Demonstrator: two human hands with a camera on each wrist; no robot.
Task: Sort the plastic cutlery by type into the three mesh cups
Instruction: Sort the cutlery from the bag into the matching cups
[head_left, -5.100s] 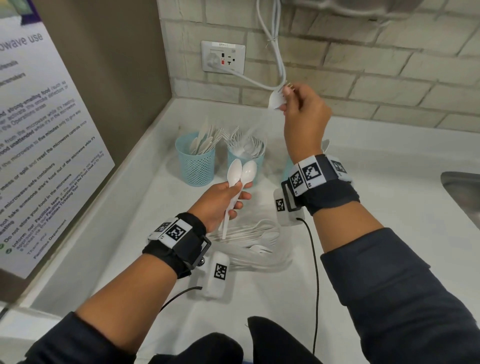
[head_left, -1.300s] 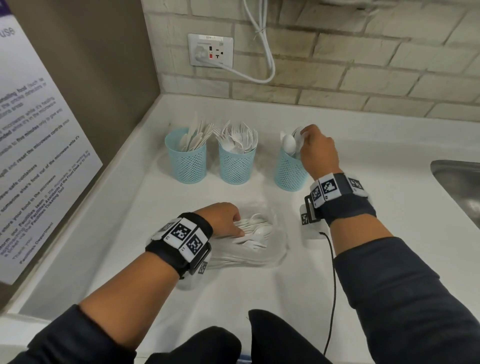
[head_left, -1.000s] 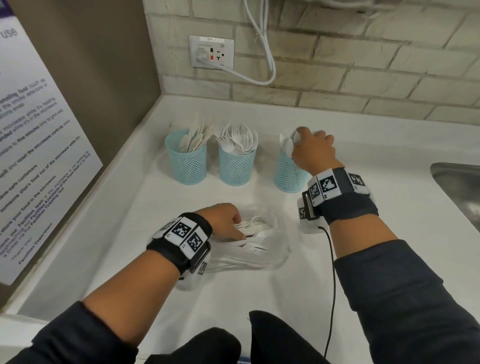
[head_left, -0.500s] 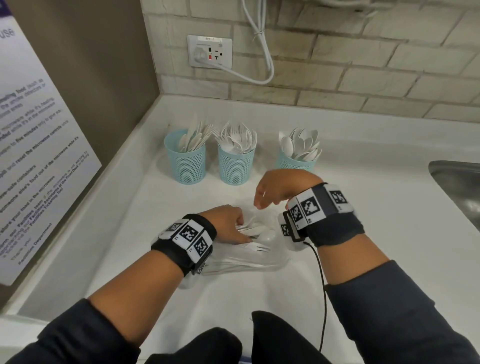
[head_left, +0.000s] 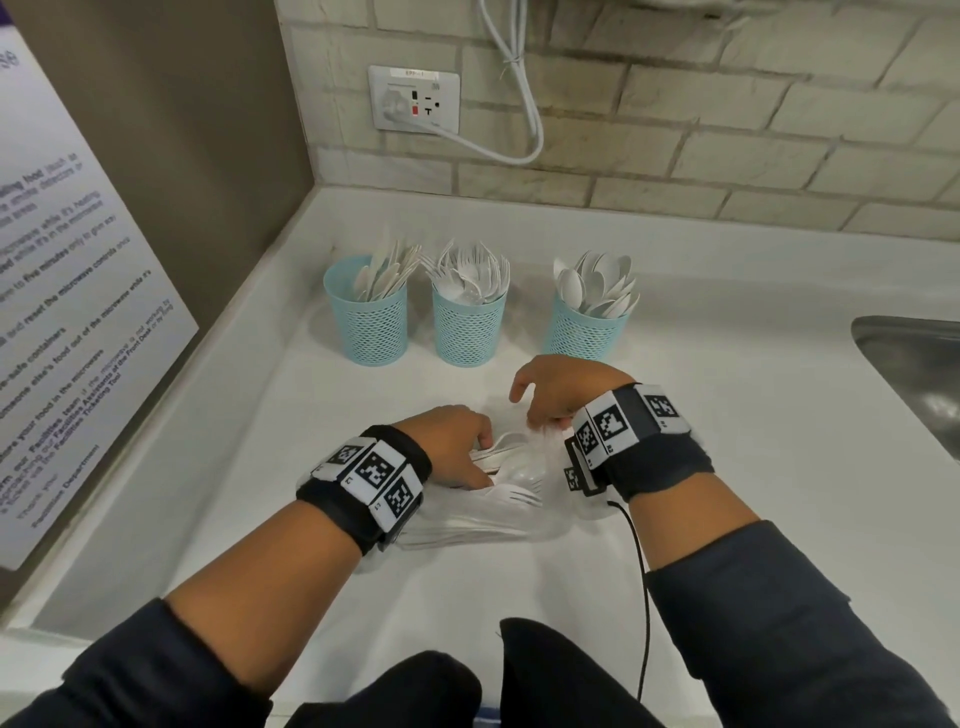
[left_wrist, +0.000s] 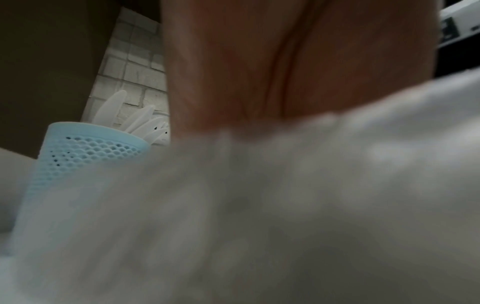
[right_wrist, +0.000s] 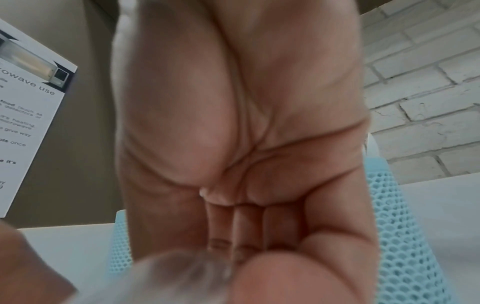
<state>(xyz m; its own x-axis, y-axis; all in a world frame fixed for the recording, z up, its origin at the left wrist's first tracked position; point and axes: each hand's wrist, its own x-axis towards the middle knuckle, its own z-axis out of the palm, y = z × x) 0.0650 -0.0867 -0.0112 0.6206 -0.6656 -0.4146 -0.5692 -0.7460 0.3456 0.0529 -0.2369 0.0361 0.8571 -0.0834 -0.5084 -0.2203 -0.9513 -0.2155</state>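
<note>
Three blue mesh cups stand in a row: the left cup holds knives, the middle cup forks, the right cup spoons. In front of them lies a clear plastic bag with white cutlery inside. My left hand reaches into the bag's mouth, fingers and thumb closed round a few pieces. My right hand pinches the bag's upper edge with curled fingers. In the right wrist view the bag's edge sits by the thumb. In the left wrist view the blurred bag hides the fingers.
A steel sink lies at the right edge. The brick wall carries a socket with a white cable. A notice covers the left wall. A thin black wire trails over the white counter from my right wrist.
My right hand left the spoon cup, where its spoons now stand, and came down to the bag's edge. My left hand stayed inside the bag on the cutlery.
</note>
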